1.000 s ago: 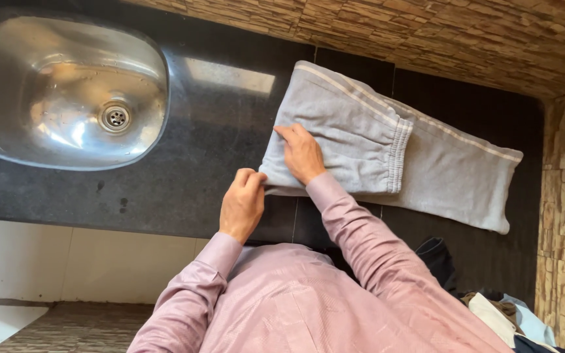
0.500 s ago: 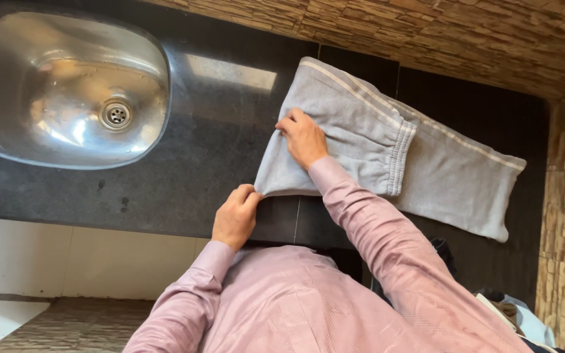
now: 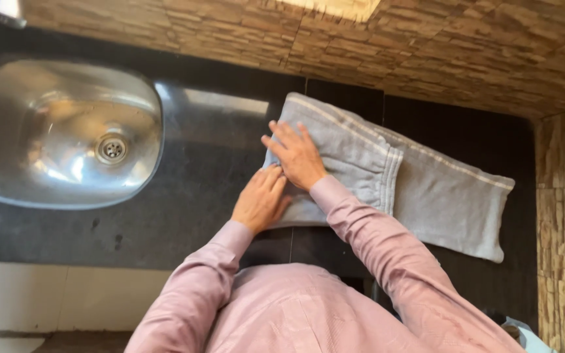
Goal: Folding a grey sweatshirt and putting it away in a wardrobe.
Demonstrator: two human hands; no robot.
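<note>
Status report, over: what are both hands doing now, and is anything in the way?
Left hand and right hand flat, open, on folded grey sweatpants. Sweatpants on black stone counter. Steel sink apart; nothing in the way.

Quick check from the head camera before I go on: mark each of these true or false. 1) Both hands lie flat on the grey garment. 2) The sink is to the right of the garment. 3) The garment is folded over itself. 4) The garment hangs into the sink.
1) True: the left hand and right hand rest palm down on the left end of the grey garment.
2) False: the steel sink is to its left.
3) True: an elastic waistband edge lies across its middle.
4) False: it lies wholly on the dark countertop, apart from the sink.
</note>
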